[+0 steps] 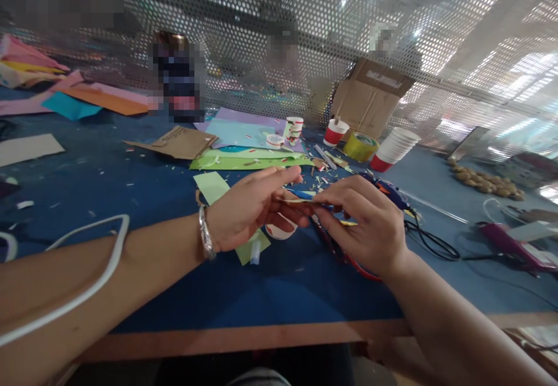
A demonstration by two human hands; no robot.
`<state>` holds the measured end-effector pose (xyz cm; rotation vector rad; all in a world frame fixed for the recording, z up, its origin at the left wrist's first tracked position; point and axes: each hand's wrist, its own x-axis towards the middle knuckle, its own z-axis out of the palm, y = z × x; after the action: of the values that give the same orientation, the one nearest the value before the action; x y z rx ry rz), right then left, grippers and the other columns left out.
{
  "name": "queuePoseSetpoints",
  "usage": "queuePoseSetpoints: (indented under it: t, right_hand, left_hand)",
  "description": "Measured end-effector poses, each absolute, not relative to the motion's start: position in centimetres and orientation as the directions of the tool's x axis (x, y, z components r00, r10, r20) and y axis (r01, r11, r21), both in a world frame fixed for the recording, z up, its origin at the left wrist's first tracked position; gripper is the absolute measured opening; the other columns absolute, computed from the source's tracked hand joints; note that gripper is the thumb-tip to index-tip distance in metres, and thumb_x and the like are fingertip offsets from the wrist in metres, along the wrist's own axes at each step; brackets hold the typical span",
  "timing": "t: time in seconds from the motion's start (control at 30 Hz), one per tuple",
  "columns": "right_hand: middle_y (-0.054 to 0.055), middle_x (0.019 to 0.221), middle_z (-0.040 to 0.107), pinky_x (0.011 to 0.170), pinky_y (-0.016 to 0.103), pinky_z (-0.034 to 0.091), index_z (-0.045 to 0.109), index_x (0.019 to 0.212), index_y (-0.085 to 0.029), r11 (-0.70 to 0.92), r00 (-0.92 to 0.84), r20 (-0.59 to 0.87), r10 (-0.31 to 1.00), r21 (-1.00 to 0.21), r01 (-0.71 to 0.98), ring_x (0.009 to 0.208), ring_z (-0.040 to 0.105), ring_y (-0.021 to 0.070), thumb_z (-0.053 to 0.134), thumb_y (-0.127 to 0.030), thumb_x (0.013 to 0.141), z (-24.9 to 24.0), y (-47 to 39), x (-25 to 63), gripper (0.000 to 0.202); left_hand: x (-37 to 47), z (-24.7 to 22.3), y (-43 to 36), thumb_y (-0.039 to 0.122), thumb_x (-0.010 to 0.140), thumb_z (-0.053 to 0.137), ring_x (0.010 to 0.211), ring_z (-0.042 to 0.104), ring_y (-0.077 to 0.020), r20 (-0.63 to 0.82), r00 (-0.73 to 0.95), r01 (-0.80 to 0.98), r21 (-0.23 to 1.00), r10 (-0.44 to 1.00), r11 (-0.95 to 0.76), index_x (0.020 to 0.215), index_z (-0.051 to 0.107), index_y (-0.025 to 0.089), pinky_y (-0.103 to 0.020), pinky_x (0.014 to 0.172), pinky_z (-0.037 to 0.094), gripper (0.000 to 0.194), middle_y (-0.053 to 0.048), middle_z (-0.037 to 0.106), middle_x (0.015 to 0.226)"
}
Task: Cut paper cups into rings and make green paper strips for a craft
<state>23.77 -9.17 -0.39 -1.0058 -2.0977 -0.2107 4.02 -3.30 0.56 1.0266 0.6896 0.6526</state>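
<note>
My left hand [261,203], with a silver bracelet at the wrist, is held palm inward, its fingers curled under one end of a thin pale strip [299,200]. The other end of the strip is pinched by my right hand [364,217]. Something slim and blue [300,193] lies along the strip between the hands; its exact shape is unclear. Beneath my left hand are a white round piece [281,227] and a light green paper strip [211,185] on the blue table. Red-handled scissors [368,274] lie partly hidden under my right hand.
Paper scraps, cardboard [183,142] and green sheets [244,160] lie beyond my hands. Farther right are yellow tape [360,146], stacked paper cups [396,146], a dark glue gun [386,191] with its cable, and a purple tool [514,246]. A perforated screen [244,37] stands behind.
</note>
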Motion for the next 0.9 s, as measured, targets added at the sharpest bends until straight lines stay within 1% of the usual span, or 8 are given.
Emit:
queuePoseSetpoints:
  t: [0.07, 0.17, 0.33, 0.4, 0.5, 0.6, 0.7, 0.9]
  right_hand:
    - [0.007, 0.096, 0.07, 0.078, 0.034, 0.054, 0.069, 0.103, -0.02, 0.684, -0.415, 0.707, 0.572, -0.133, 0.717, 0.088, 0.066, 0.0188, 0.065, -0.012, 0.091, -0.4, -9.3, 23.8, 0.015]
    - [0.007, 0.102, 0.07, 0.083, 0.036, 0.055, 0.069, 0.108, -0.022, 0.654, -0.41, 0.676, 0.613, -0.142, 0.743, 0.093, 0.067, 0.0204, 0.063, -0.014, 0.092, -0.3, -9.5, 23.7, 0.018]
    - [0.008, 0.105, 0.069, 0.075, 0.035, 0.055, 0.069, 0.11, -0.024, 0.546, -0.281, 0.69, 0.667, -0.196, 0.815, 0.089, 0.067, 0.0204, 0.061, -0.019, 0.094, 0.0, -9.7, 24.2, 0.018]
    - [0.006, 0.1, 0.069, 0.071, 0.033, 0.054, 0.07, 0.105, -0.023, 0.489, -0.186, 0.711, 0.678, -0.247, 0.837, 0.082, 0.065, 0.0185, 0.061, -0.02, 0.094, 0.2, -9.4, 24.8, 0.015]
    - [0.003, 0.087, 0.068, 0.068, 0.029, 0.05, 0.071, 0.096, -0.022, 0.404, -0.066, 0.708, 0.703, -0.321, 0.857, 0.075, 0.062, 0.0156, 0.064, -0.021, 0.093, 0.3, -8.9, 25.8, 0.008]
    - [-0.001, 0.075, 0.067, 0.061, 0.026, 0.045, 0.071, 0.089, -0.022, 0.309, 0.014, 0.614, 0.789, -0.417, 0.855, 0.065, 0.058, 0.0129, 0.066, -0.025, 0.092, 0.4, -8.9, 26.7, 0.006]
    - [-0.002, 0.071, 0.066, 0.057, 0.024, 0.043, 0.07, 0.088, -0.021, 0.257, 0.012, 0.496, 0.868, -0.471, 0.844, 0.06, 0.056, 0.0115, 0.066, -0.028, 0.092, 0.4, -9.9, 27.1, 0.009]
    - [-0.001, 0.077, 0.068, 0.061, 0.026, 0.045, 0.068, 0.09, -0.022, 0.227, -0.135, 0.251, 0.959, -0.384, 0.895, 0.065, 0.06, 0.0133, 0.06, -0.027, 0.095, -0.1, -14.0, 27.0, 0.011]
  left_hand:
    - [4.0, 0.4, -3.4, 0.035, 0.088, 0.071, 0.069, 0.072, -0.0184, -0.171, 0.627, -0.153, 0.93, 0.76, 0.336, 0.105, 0.055, 0.019, -0.023, 0.056, 0.052, 0.028, -0.006, 0.074, 0.081]
    - [4.0, 0.2, -3.4, 0.023, 0.081, 0.078, 0.066, 0.07, -0.0152, -0.129, 0.604, -0.151, 0.95, 0.786, 0.272, 0.108, 0.055, 0.019, -0.022, 0.058, 0.051, 0.036, 0.001, 0.07, 0.074]
    - [4.0, 0.1, -3.4, 0.018, 0.081, 0.077, 0.061, 0.067, -0.0143, -0.112, 0.563, -0.188, 0.947, 0.819, 0.259, 0.11, 0.054, 0.018, -0.025, 0.058, 0.054, 0.038, 0.0, 0.072, 0.074]
    - [4.1, 0.0, -3.4, 0.016, 0.082, 0.074, 0.063, 0.067, -0.0146, -0.1, 0.541, -0.188, 0.953, 0.835, 0.236, 0.109, 0.057, 0.017, -0.026, 0.058, 0.055, 0.032, -0.003, 0.072, 0.077]
    - [4.2, -0.4, -3.5, 0.018, 0.082, 0.073, 0.069, 0.066, -0.0137, -0.02, 0.476, -0.15, 0.983, 0.879, 0.104, 0.105, 0.062, 0.016, -0.023, 0.056, 0.054, 0.026, -0.003, 0.07, 0.082]
    - [4.2, -0.8, -3.5, 0.024, 0.083, 0.074, 0.078, 0.065, -0.0146, 0.075, 0.425, -0.087, 0.995, 0.902, -0.042, 0.107, 0.065, 0.017, -0.022, 0.057, 0.055, 0.027, -0.003, 0.067, 0.09]
    - [4.0, -1.1, -3.3, 0.026, 0.085, 0.071, 0.081, 0.063, -0.0149, 0.135, 0.397, -0.061, 0.991, 0.908, -0.121, 0.108, 0.064, 0.016, -0.023, 0.061, 0.054, 0.026, -0.003, 0.066, 0.09]
    - [4.0, -0.8, -3.3, 0.022, 0.083, 0.069, 0.069, 0.058, -0.0114, 0.153, 0.321, -0.089, 0.987, 0.934, -0.131, 0.104, 0.067, 0.014, -0.023, 0.062, 0.05, 0.022, -0.001, 0.065, 0.082]
